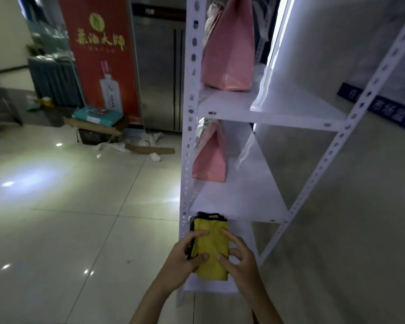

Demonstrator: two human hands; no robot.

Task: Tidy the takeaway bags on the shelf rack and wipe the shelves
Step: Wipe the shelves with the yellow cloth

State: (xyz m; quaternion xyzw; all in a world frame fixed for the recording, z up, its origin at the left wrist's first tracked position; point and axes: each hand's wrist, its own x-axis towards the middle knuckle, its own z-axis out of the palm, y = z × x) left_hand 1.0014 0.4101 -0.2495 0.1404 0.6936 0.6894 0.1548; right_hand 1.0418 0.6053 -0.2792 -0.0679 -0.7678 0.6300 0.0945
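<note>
Yellow flat bag between both hands

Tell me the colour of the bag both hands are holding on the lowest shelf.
Yellow, with black trim at its top and left edge; the bag shows in the head view.
</note>
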